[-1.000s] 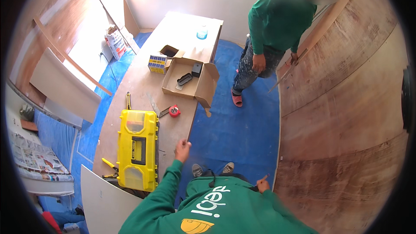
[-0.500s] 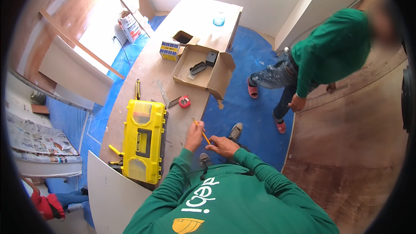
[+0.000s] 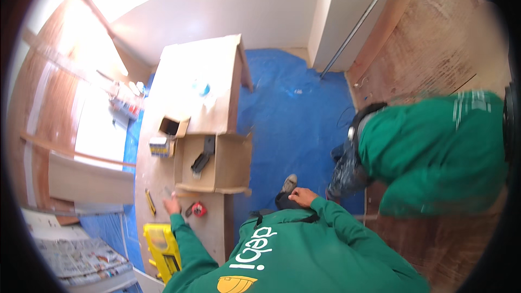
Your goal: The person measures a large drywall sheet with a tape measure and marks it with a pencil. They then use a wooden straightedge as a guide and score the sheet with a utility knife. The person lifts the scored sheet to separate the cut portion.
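Note:
My left hand (image 3: 172,205) reaches over the workbench, slightly blurred, with an orange pencil (image 3: 187,194) at its fingertips. Under and beside it lies a metal try square (image 3: 189,209), its blade mostly hidden by the hand. A red tape measure (image 3: 199,209) rests to the right of that hand, and a yellow utility knife (image 3: 150,202) to its left. My right hand (image 3: 304,197) hangs in front of my body above the floor, fingers curled; whatever they may hold cannot be made out. Nearer me, my left sleeve partly covers a yellow toolbox (image 3: 163,247).
An open cardboard box (image 3: 233,163) with black items stands on the workbench (image 3: 179,68), beside a small blue-and-yellow carton (image 3: 160,146) and a bottle (image 3: 201,88). A co-worker in green (image 3: 434,152) bends over at the right. Blue sheeting (image 3: 293,114) covers the floor.
My left hand has left my right hand and moved leftward to the try square, taking the pencil along. My view has shifted. The co-worker has bent down.

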A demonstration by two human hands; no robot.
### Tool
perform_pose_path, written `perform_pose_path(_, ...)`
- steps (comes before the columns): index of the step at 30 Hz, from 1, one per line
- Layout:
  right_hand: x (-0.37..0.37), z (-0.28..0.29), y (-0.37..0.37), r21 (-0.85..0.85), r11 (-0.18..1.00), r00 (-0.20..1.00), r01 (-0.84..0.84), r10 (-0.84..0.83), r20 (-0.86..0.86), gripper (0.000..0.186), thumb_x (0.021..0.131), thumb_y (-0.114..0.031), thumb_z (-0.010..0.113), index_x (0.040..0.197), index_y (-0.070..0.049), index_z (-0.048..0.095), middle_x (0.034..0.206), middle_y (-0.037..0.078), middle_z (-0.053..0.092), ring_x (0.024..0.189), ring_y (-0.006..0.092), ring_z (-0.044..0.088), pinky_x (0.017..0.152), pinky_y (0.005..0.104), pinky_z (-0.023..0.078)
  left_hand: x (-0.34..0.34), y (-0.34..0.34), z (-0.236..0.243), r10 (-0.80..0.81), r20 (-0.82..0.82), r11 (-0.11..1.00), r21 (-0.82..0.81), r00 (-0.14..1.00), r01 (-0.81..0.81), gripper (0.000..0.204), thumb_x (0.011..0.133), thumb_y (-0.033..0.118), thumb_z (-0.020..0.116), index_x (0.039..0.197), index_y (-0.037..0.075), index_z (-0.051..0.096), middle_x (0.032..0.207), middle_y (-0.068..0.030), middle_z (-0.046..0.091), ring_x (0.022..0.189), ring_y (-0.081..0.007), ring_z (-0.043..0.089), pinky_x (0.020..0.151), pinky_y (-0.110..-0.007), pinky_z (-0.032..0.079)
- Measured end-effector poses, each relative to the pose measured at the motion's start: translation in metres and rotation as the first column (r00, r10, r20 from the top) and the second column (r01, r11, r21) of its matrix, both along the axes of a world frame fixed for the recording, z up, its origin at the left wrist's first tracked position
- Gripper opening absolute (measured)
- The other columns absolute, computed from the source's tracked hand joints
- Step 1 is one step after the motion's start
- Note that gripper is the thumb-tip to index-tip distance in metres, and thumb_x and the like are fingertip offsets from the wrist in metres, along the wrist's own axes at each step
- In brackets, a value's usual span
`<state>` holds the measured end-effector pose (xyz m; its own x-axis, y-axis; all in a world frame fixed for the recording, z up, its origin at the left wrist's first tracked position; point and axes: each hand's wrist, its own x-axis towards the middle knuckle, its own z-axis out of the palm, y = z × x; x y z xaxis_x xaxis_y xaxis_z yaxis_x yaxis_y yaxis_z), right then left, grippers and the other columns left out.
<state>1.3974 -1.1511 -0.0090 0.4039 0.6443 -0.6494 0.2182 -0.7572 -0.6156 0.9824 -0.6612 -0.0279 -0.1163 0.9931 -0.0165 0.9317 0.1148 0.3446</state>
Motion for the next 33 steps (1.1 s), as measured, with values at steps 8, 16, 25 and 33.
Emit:
perform_pose_path(8, 0.101, -0.003, -0.039, -0.083, 0.607, 0.533, 0.79, -0.748, -0.396, 0.032, 0.103, -0.034, 0.068, 0.117, -0.006, 0.069, 0.091, 0.002, 0.07, 0.074, 0.0128, 0.067, 0.063, 0.0306, 0.055, 0.303, -0.065, 0.15, -0.382, 0.71, 0.912, 0.186, 0.591, 0.366, 0.034, 0.106, 0.021, 0.065, 0.134, 0.003, 0.065, 0.119, -0.0063, 0.065, 0.106, -0.0172, 0.059, 0.093, -0.032, 0.051)
perform_pose_path(16, 0.156, -0.072, -0.081, -0.255, 0.614, 0.561, 0.747, -0.788, -0.253, 0.023, 0.101, -0.03, 0.069, 0.106, -0.008, 0.071, 0.088, 0.004, 0.072, 0.07, 0.0146, 0.068, 0.061, 0.0339, 0.056, 0.575, -0.149, 0.207, -0.475, 0.859, 0.415, 0.028, 0.19, 0.91, 0.031, 0.103, 0.013, 0.071, 0.133, 0.007, 0.067, 0.102, 0.0026, 0.062, 0.086, -0.0064, 0.055, 0.075, -0.024, 0.049)
perform_pose_path(25, 0.295, -0.116, -0.073, -0.352, 0.759, 0.833, 0.547, -0.537, 0.136, 0.021, 0.1, -0.027, 0.068, 0.105, -0.008, 0.074, 0.094, 0.008, 0.074, 0.076, 0.0173, 0.069, 0.066, 0.0354, 0.056, 0.75, 0.04, 0.153, -0.138, 0.91, 0.662, -0.208, 0.39, 0.72, 0.046, 0.102, 0.019, 0.071, 0.143, 0.002, 0.058, 0.116, -0.0052, 0.061, 0.092, -0.0119, 0.062, 0.076, -0.028, 0.053)
perform_pose_path(33, 0.597, -0.055, 0.15, -0.096, 0.73, 0.727, 0.676, -0.683, -0.068, 0.022, 0.1, -0.027, 0.066, 0.108, -0.008, 0.074, 0.098, 0.009, 0.073, 0.083, 0.0171, 0.069, 0.072, 0.0355, 0.057, 0.863, 0.276, 0.125, -0.373, 0.716, 0.839, -0.012, 0.591, 0.544, 0.064, 0.099, 0.032, 0.071, 0.149, -0.001, 0.049, 0.128, -0.0187, 0.056, 0.108, -0.0284, 0.065, 0.092, -0.039, 0.055)
